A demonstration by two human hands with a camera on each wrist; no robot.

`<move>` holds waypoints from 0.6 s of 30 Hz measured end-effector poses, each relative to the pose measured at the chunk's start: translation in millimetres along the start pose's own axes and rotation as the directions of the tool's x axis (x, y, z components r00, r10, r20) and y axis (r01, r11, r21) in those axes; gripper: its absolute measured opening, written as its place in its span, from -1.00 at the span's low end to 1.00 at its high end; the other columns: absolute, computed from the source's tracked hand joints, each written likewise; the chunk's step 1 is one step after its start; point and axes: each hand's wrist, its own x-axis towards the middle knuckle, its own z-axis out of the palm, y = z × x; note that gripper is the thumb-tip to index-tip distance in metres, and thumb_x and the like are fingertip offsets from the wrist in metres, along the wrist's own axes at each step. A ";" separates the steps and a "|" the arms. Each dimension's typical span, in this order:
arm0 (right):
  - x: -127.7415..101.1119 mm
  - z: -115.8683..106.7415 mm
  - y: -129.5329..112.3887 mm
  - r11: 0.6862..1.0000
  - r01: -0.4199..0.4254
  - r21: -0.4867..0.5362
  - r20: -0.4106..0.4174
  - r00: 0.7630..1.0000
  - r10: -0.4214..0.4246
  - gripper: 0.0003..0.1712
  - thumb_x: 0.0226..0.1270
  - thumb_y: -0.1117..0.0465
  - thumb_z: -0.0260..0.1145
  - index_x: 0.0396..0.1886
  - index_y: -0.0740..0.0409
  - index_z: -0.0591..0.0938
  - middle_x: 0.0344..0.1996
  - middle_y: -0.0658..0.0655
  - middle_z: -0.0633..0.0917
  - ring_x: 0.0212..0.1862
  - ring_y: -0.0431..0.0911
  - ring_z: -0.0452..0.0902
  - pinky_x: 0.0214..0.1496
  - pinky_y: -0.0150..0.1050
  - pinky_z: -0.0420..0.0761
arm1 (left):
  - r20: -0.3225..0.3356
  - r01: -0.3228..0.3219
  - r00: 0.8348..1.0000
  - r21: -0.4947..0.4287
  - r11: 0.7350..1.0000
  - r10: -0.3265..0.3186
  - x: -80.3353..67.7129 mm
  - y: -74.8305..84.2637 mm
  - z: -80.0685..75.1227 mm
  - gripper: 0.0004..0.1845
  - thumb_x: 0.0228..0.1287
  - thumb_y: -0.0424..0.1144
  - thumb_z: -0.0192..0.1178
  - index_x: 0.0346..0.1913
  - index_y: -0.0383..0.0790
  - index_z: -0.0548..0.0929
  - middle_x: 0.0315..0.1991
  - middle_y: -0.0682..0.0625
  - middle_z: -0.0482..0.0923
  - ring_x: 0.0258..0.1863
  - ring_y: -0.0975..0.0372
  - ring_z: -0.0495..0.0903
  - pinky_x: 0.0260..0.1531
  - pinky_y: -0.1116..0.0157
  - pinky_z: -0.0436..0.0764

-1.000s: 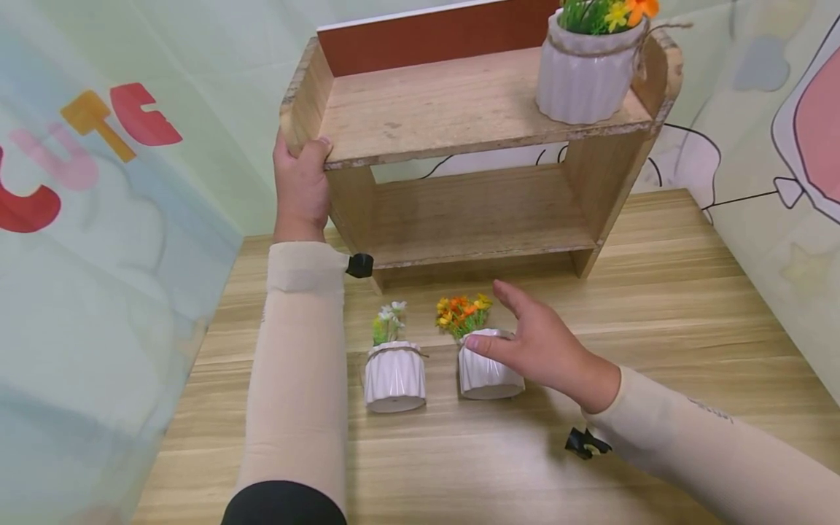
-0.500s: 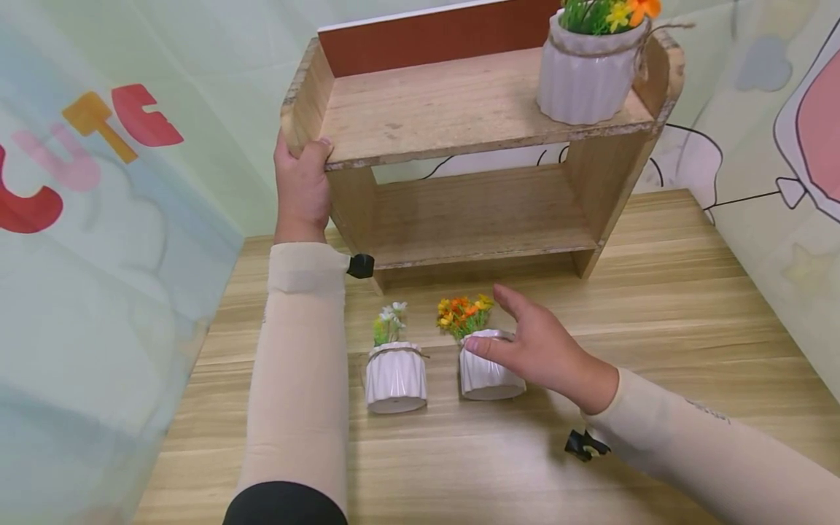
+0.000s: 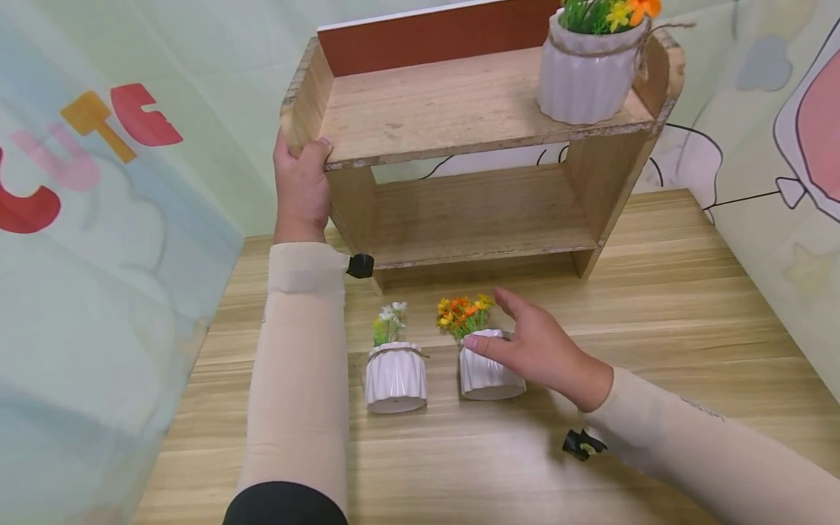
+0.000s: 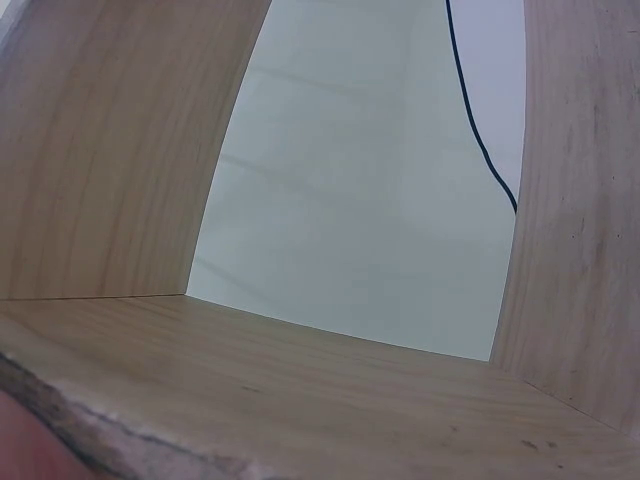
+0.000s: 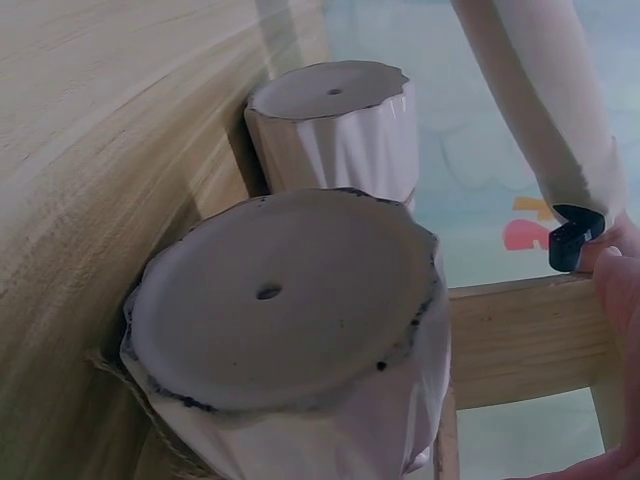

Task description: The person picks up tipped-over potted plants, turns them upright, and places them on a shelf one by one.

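Observation:
My left hand (image 3: 303, 188) grips the left side panel of a small two-tier wooden shelf (image 3: 482, 211), its thumb over the top board's front corner. In front of the shelf, two white fluted flowerpots lie on their sides, flowers toward the shelf. One, with orange and yellow flowers (image 3: 463, 313), is the right pot (image 3: 485, 372); my right hand (image 3: 547, 350) is beside it, fingers extended and thumb across its rim. Whether the thumb touches it, I cannot tell. The left pot (image 3: 395, 379) has white flowers. In the right wrist view both pot bases (image 5: 280, 300) face the camera, each with a hole.
A third white pot (image 3: 587, 73) with orange and yellow flowers stands upright at the right end of the top board. Behind that board is a reddish-brown panel (image 3: 433, 40). Printed curtains (image 3: 118, 292) border the wooden table (image 3: 446, 474) at left, back and right.
The right hand and forearm have shifted very slightly to the left. The left hand, shelf and pots stay where they were.

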 end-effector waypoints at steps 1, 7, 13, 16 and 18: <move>0.5 0.4 0.7 1.000 -0.005 -0.001 0.000 1.000 0.005 0.25 0.32 -0.27 0.49 0.64 0.43 0.12 0.59 0.39 0.27 0.57 0.26 0.26 0.53 0.21 0.33 | 0.000 0.002 1.000 -0.003 1.000 -0.002 0.0 0.3 0.2 -0.31 0.41 -0.17 0.09 0.60 0.13 0.32 0.50 0.03 0.35 0.44 0.18 0.36 0.41 0.28 0.36; 2.0 2.8 3.2 0.999 -0.026 -0.028 0.005 1.000 0.026 0.26 0.33 -0.36 0.43 0.63 0.44 0.15 0.57 0.42 0.31 0.42 0.32 0.46 0.44 0.23 0.45 | 0.000 0.013 1.000 -0.004 1.000 -0.013 0.3 1.7 0.1 -0.29 0.42 -0.17 0.08 0.62 0.13 0.27 0.52 0.05 0.33 0.45 0.19 0.35 0.42 0.31 0.34; 2.2 4.2 2.4 0.998 -0.041 -0.038 0.024 0.999 0.042 0.25 0.35 -0.40 0.38 0.62 0.44 0.17 0.54 0.46 0.33 0.35 0.34 0.54 0.38 0.23 0.51 | -0.006 0.006 1.000 -0.018 1.000 -0.006 1.9 0.8 0.4 -0.26 0.39 -0.20 0.08 0.64 0.09 0.26 0.53 0.05 0.32 0.45 0.21 0.34 0.39 0.38 0.33; 2.8 5.1 2.3 0.998 -0.047 -0.044 0.028 0.998 0.049 0.23 0.35 -0.40 0.38 0.62 0.41 0.19 0.53 0.46 0.34 0.39 0.34 0.50 0.38 0.24 0.51 | -0.005 0.007 1.000 -0.015 1.000 -0.007 1.8 0.6 0.0 -0.26 0.39 -0.19 0.08 0.63 0.09 0.25 0.52 0.05 0.32 0.45 0.21 0.34 0.39 0.37 0.33; 3.4 5.7 2.3 0.997 -0.055 -0.046 0.031 0.998 0.056 0.23 0.35 -0.41 0.37 0.62 0.40 0.20 0.53 0.46 0.34 0.40 0.34 0.48 0.38 0.24 0.52 | -0.004 0.007 1.000 -0.015 1.000 -0.007 1.5 0.9 0.4 -0.26 0.39 -0.19 0.08 0.63 0.10 0.26 0.52 0.05 0.32 0.45 0.20 0.34 0.39 0.36 0.34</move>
